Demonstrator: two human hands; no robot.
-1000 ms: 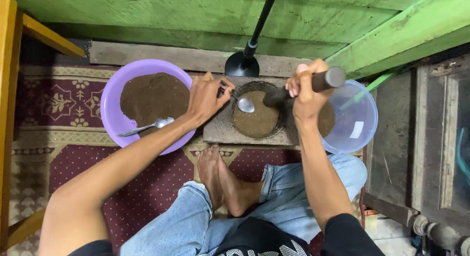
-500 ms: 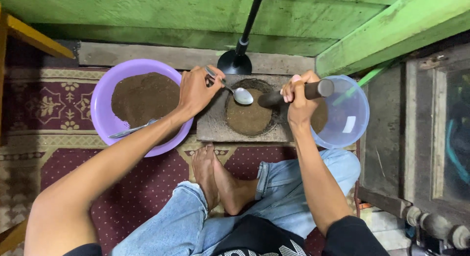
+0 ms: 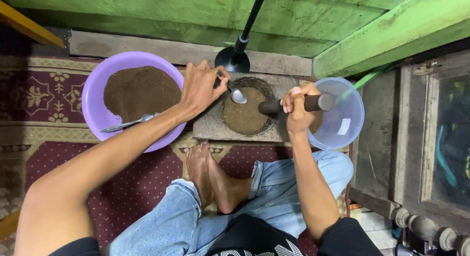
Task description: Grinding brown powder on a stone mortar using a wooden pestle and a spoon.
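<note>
Closest to the camera are two knees in blue jeans (image 3: pixel 274 197) and two bare feet (image 3: pixel 208 175), crossed on a red patterned rug (image 3: pixel 127 187). Just past the toes, at 12 o'clock, sits one stone mortar (image 3: pixel 247 111) full of brown powder. The left hand (image 3: pixel 198 89) is closed on one spoon (image 3: pixel 235 93), whose bowl lies on the powder. The right hand (image 3: pixel 296 109) is clamped on one dark pestle (image 3: pixel 298 104), lying across the mortar's rim at 3 o'clock. There are two bowls: a purple bowl (image 3: pixel 95 97) at 9 o'clock holds powder and a second spoon (image 3: pixel 129 124); a clear bowl (image 3: pixel 342 116) touches the mortar at 3 o'clock. Farthest away, a green wall (image 3: pixel 196 16) closes things in, and one black stand (image 3: pixel 237 55) touches the mortar's far edge.
</note>
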